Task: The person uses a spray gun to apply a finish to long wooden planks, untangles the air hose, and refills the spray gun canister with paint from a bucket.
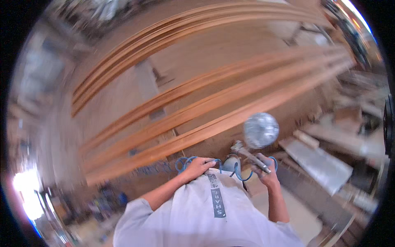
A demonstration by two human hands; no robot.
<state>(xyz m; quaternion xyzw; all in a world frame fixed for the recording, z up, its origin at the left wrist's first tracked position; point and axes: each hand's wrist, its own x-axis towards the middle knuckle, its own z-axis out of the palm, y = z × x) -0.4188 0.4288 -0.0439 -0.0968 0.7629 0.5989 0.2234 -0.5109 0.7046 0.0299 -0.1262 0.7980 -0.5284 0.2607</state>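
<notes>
My right hand [268,176] is closed round the handle of a metal spray gun [248,155], held out in front of my right side. A round silver cup [261,130] sits on the gun, smeared by motion. A blue coiled hose [246,178] loops between the gun and my left hand. Against the front of my white shirt, my left hand [199,168] has its fingers curled over that hose, with more coils showing on its left. Beyond both hands, long reddish-brown wooden mouldings [214,126] lie side by side, apart from the gun.
Another group of long mouldings [177,29] lies farther back on the same wide brown surface [222,45]. Boards and offcuts [317,162] are piled at the right. Blurred clutter [103,201] lies at the lower left, near a bright opening [29,193].
</notes>
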